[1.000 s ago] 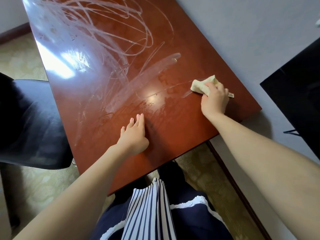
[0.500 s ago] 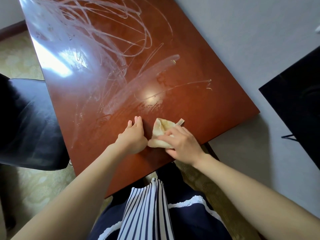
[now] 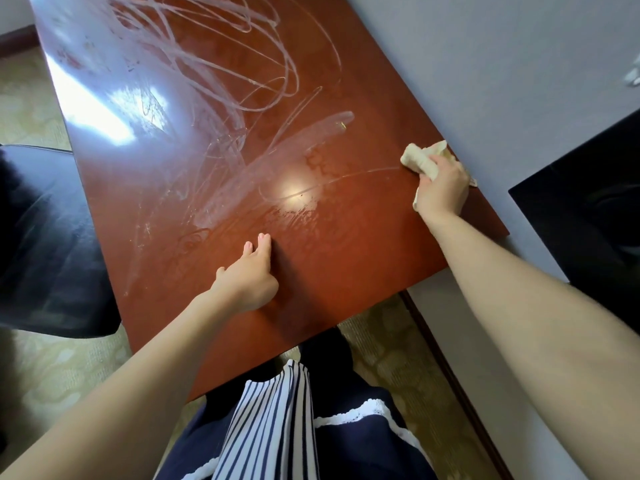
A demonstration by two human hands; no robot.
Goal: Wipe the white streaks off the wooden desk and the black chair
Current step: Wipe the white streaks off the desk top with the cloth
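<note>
A: So, where is the person holding the cloth (image 3: 419, 158)?
B: The right hand (image 3: 442, 190) is gripping it at the right edge of the desk (image 3: 346, 271); the left hand (image 3: 250, 276) is lying flat, fingers straight.
A: And the white streaks (image 3: 214, 74)?
B: They are spreading leftwards and away from the cloth; of the 2 hands, the right is probably nearer. The black chair (image 3: 45, 237) is standing left of the desk.

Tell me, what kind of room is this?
Probably a study corner of a home or hotel room: a glossy reddish-brown wooden desk against a pale wall, a black padded chair beside it, patterned beige carpet underfoot.
</note>
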